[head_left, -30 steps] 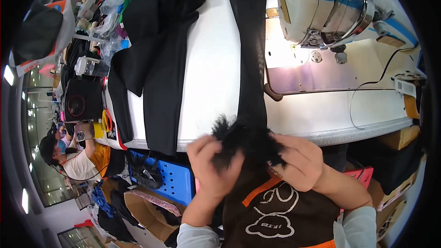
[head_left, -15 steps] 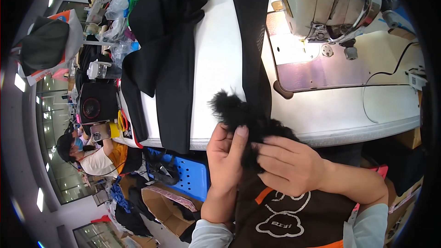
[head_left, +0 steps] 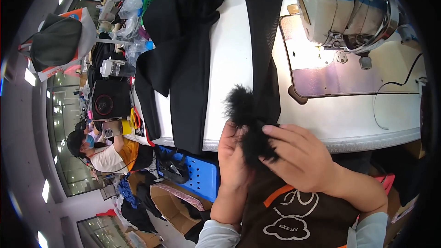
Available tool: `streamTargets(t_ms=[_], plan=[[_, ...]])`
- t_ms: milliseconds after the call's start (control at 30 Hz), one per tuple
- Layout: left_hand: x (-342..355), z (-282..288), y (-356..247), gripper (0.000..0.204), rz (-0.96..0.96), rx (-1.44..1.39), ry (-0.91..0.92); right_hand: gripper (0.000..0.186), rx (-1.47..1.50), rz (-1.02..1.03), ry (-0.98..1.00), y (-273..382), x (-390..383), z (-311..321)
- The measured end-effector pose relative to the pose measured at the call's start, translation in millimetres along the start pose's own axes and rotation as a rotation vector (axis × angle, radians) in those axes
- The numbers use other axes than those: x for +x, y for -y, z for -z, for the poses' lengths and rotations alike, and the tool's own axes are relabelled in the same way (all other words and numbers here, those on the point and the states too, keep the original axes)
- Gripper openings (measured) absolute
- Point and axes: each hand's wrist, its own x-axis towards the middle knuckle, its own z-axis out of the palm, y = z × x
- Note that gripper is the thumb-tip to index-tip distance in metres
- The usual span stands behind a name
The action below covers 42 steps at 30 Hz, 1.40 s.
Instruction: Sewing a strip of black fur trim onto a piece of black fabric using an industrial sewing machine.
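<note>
Two hands closed on one black fur strip (head_left: 248, 124), right at the near edge of the white table (head_left: 229, 64). Left hand (head_left: 234, 156) curled around the fluffy strip from the left, thumb against the fur. Right hand (head_left: 301, 158) pinching it from the right, fingertips pressed into the pile. Fur held just above a long black fabric band (head_left: 264, 41) running up the table. Black garment (head_left: 183, 55) draped to the left, hanging over the edge. Sewing machine (head_left: 340, 9) further back on the right. Blue perforated crate (head_left: 197, 177) below the table.
</note>
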Motion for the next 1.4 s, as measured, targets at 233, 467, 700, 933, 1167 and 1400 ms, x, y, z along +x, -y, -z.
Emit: streamTargets(t_ms=[233, 467, 700, 933, 1167, 1400], plan=[[21, -34, -27, 0.031, 0.295, -0.077, -0.264, 0.006, -0.039, 0.103, 0.088, -1, -5, -6], [28, -25, -29, 0.028, 0.189, 0.340, -0.225, 0.010, -0.009, 0.099, 0.098, -1, -2, -11], [25, -29, -29, 0.031, 0.134, 0.260, -0.263, 0.011, 0.015, 0.086, 0.109, -2, -5, -18], [24, -28, -31, 0.028, 0.105, 0.208, -0.285, 0.009, 0.012, 0.082, 0.122, -4, -2, -17], [19, -14, -26, 0.021, 0.068, 0.237, -0.271, 0.018, 0.112, 0.093, 0.284, -3, -7, -5], [21, -23, -24, 0.017, 0.057, 0.294, -0.219, 0.026, 0.153, -0.296, -0.095, -1, 13, -14]])
